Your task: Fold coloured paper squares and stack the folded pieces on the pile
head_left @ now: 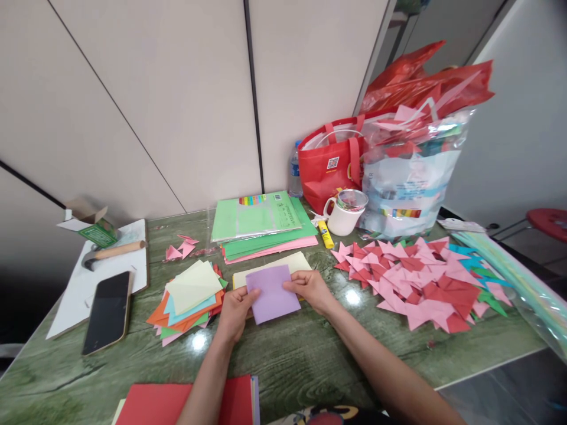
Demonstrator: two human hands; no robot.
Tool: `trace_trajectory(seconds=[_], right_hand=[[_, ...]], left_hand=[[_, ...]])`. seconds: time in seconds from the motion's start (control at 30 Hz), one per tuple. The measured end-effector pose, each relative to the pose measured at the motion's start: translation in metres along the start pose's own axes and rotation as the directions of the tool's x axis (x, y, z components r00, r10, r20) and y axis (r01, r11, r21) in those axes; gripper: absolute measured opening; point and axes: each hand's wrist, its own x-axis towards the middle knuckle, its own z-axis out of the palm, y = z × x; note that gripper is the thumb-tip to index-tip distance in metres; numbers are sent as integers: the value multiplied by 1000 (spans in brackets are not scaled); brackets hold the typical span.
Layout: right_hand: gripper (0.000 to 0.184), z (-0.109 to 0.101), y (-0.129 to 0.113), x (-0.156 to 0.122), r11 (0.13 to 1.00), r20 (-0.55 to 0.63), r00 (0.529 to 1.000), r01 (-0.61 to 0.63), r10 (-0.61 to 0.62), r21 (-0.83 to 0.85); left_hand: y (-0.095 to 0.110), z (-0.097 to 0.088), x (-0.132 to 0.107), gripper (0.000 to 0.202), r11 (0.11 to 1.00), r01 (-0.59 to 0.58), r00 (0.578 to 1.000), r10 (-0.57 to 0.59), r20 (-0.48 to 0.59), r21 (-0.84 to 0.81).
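A square sheet of purple paper (pixel 273 296) is held up over the table between my two hands. My left hand (pixel 237 310) pinches its left edge, thumb on the near face. On the right edge my right hand (pixel 310 287) grips it the same way, with thumb and fingers together. Behind the purple sheet, partly hidden by it, lie pale yellow sheets (pixel 299 260). A fanned pile of coloured paper squares (pixel 195 289), pale yellow on top, sits left of my left hand. Farther right spreads a heap of folded pink and red paper pieces (pixel 411 277).
Packs of green paper (pixel 259 218) lie at the back, beside a glue stick (pixel 325 234) and white mug (pixel 344 215). A red bag (pixel 325 171) and full plastic bag (pixel 407 183) stand behind. Left are a phone (pixel 107 313) and hammer (pixel 115 252); red paper (pixel 153 404) lies in front.
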Motion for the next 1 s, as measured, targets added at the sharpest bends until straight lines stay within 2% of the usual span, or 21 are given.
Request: trace_trajectory(seconds=[0.2,0.53,0.8,1.0], right_hand=[[33,-2,0,-1,1000,26,1000,7,-6,-20],[33,1,0,-2,1000,55,998,0,0,1],[31,1,1,-2,1000,57,998,17,-16,-16],[31,1,0,-2,999,72,997,22,-20,-28]], left_hand=[[6,-2,-2,29,1000,-20,999,20,27,24],[2,-6,2,20,989,-148,986,149,-76,21],[8,-4,-1,22,994,-111,993,111,-32,23],[8,-5,1,21,992,-125,988,124,-94,-11]])
